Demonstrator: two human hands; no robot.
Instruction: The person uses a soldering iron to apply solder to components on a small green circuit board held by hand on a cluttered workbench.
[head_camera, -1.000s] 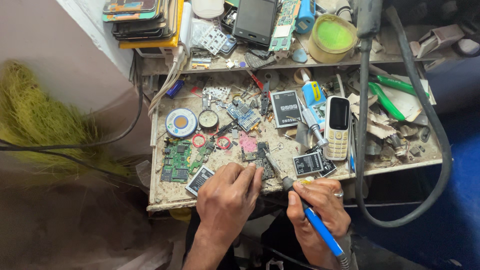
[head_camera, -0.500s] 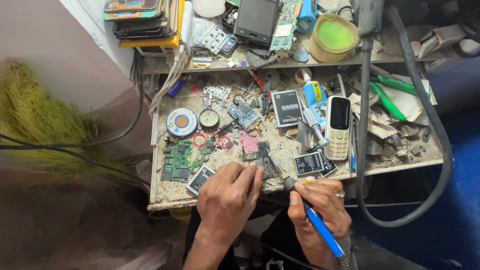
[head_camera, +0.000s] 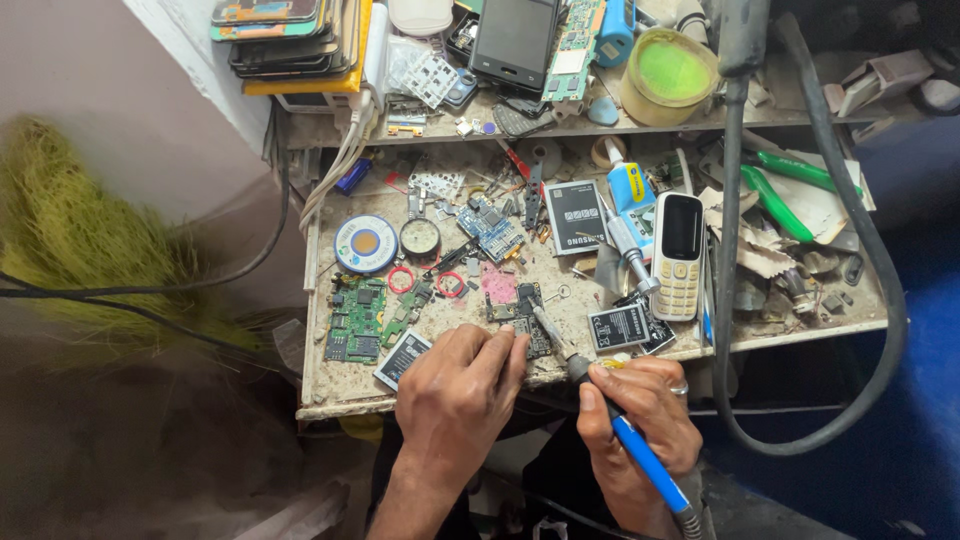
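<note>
My right hand grips a blue-handled soldering iron at the bench's front edge. Its metal tip points up-left onto a small dark circuit board. My left hand rests beside it with fingers curled, fingertips pressing on that board's near edge. A flat phone battery lies just right of the tip, and another battery sits left of my left hand.
The cluttered workbench holds a green circuit board, a solder spool, a white keypad phone, a glue bottle and green pliers. A thick grey hose loops at right. A shelf above carries stacked phones and a green-filled tub.
Both hands stay at the small board; the soldering iron's tip has shifted only slightly.
</note>
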